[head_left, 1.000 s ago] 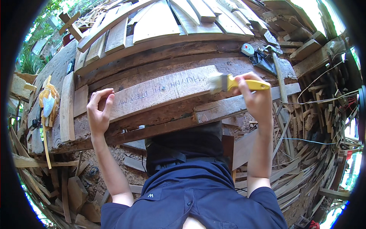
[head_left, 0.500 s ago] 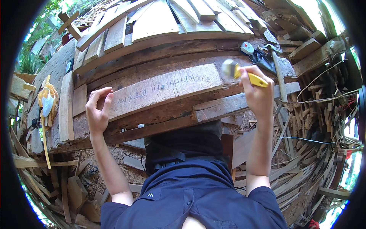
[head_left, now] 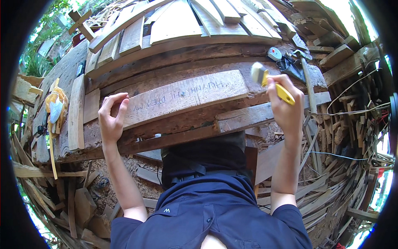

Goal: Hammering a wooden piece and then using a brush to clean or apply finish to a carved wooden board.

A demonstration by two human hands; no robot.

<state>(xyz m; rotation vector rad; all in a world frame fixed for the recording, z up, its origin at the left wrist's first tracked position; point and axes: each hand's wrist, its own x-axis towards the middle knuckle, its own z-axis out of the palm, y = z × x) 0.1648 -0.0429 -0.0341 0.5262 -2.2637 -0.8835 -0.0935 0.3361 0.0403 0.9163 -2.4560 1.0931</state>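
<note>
right hand is gripping the probably light brush by its handle, right of the stiff-looking board lying on the bench; left hand is curling at its left end, can't tell if pinching

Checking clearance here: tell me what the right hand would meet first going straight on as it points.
Straight ahead, the right hand would likely meet the black item beside the hammer first, though depth is unclear.
</note>
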